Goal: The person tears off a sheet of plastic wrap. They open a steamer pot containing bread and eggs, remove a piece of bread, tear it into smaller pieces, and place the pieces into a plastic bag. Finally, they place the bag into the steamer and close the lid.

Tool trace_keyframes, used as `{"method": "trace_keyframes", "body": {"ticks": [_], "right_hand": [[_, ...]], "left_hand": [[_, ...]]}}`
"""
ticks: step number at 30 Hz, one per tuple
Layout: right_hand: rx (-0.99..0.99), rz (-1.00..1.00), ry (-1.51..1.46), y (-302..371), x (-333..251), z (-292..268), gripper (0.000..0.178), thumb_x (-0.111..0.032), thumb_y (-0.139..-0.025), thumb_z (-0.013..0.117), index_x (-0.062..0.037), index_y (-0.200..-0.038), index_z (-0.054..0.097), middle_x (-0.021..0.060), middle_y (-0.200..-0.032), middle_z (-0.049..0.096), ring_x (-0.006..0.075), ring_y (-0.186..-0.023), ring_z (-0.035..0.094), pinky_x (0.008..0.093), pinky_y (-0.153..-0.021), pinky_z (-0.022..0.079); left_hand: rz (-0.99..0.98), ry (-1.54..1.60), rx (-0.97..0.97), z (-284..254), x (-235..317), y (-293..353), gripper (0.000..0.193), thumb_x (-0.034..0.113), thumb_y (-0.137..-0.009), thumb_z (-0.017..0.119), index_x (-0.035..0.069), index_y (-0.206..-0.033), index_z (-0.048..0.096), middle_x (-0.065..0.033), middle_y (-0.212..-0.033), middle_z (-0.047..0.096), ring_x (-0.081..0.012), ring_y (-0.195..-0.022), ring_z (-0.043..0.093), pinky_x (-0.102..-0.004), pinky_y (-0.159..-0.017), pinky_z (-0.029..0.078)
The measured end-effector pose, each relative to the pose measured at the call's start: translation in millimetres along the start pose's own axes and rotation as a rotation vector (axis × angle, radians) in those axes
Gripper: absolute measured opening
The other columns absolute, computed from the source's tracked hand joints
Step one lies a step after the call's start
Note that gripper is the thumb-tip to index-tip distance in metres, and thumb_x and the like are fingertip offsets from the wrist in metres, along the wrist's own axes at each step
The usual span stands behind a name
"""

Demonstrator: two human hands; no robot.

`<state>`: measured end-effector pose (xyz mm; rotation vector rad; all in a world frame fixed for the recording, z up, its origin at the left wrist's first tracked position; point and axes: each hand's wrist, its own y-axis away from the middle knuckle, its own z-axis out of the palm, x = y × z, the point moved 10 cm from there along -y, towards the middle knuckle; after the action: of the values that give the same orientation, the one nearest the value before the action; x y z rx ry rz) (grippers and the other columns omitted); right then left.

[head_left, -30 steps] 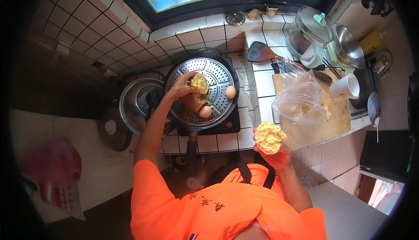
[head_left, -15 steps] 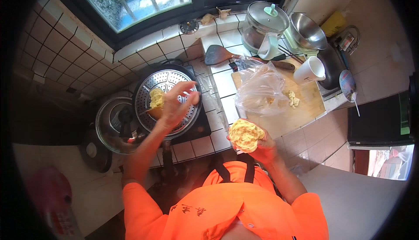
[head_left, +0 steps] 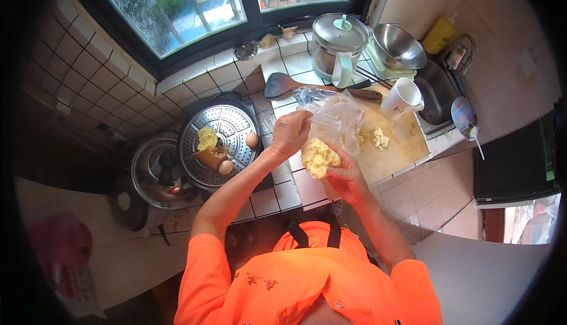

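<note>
My left hand [head_left: 289,135] is closed, its fingertips pinching the edge of a clear plastic bag [head_left: 339,112] that lies over the wooden cutting board [head_left: 397,148]. Just below the bag, my right hand [head_left: 351,182] grips a torn piece of yellow bread [head_left: 319,158] between thumb and fingers. On the stove at left stands a pan with a perforated steamer tray [head_left: 231,121]. The tray holds another yellow bread piece [head_left: 207,138], a brown wedge-shaped piece [head_left: 211,158] and two eggs, one egg [head_left: 252,140] at the right and another egg [head_left: 225,167] at the near side.
Small pale pieces [head_left: 380,139] and a white mug [head_left: 403,98] are on the board. Behind lie a wooden spatula [head_left: 307,87], a lidded glass pot [head_left: 338,47] and a steel bowl [head_left: 398,47]. A sink [head_left: 436,91] is at right, a metal pot [head_left: 147,174] left of the steamer.
My left hand has moved right from above the steamer tray to the plastic bag. The eggs on the tray are now uncovered. My right hand has turned the bread piece, drawing it nearer the bag.
</note>
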<state>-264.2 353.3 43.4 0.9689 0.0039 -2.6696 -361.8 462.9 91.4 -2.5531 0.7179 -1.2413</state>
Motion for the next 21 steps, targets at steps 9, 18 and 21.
{"method": "trace_keyframes", "body": {"ticks": [9, 18, 21], "right_hand": [[0.073, -0.169, -0.097, -13.8, -37.5, -28.2, 0.049, -0.005, -0.085, 0.055, 0.0013, -0.131, 0.038, 0.0134, -0.126, 0.05, 0.0275, -0.117, 0.05, 0.0468, -0.1, 0.041], [0.103, -0.244, 0.004, -25.4, -65.6, -29.7, 0.046, 0.005, -0.08, 0.053, 0.0013, -0.125, 0.044, 0.0116, -0.113, 0.057, 0.0203, -0.102, 0.059, 0.0332, -0.088, 0.049], [0.149, -0.256, 0.098, -41.0, -65.3, -42.5, 0.044, 0.007, -0.076, 0.054, 0.0018, -0.12, 0.048, 0.0094, -0.106, 0.059, 0.0171, -0.095, 0.06, 0.0289, -0.08, 0.051]], "left_hand": [[-0.048, 0.255, 0.041, -11.4, 33.1, -1.1, 0.017, 0.002, -0.079, 0.059, 0.001, -0.096, 0.062, -0.0146, -0.079, 0.06, -0.0196, -0.06, 0.063, -0.0309, -0.053, 0.048], [0.166, -0.199, 0.092, -28.6, 82.9, 6.3, 0.013, 0.013, -0.082, 0.056, 0.005, -0.091, 0.06, -0.0123, -0.075, 0.061, -0.0325, -0.064, 0.061, -0.041, -0.055, 0.048], [0.22, -0.253, 0.027, -19.6, 85.7, 8.7, 0.016, 0.011, -0.082, 0.057, 0.003, -0.095, 0.06, -0.0134, -0.071, 0.061, -0.0303, -0.061, 0.061, -0.0369, -0.054, 0.047]]}}
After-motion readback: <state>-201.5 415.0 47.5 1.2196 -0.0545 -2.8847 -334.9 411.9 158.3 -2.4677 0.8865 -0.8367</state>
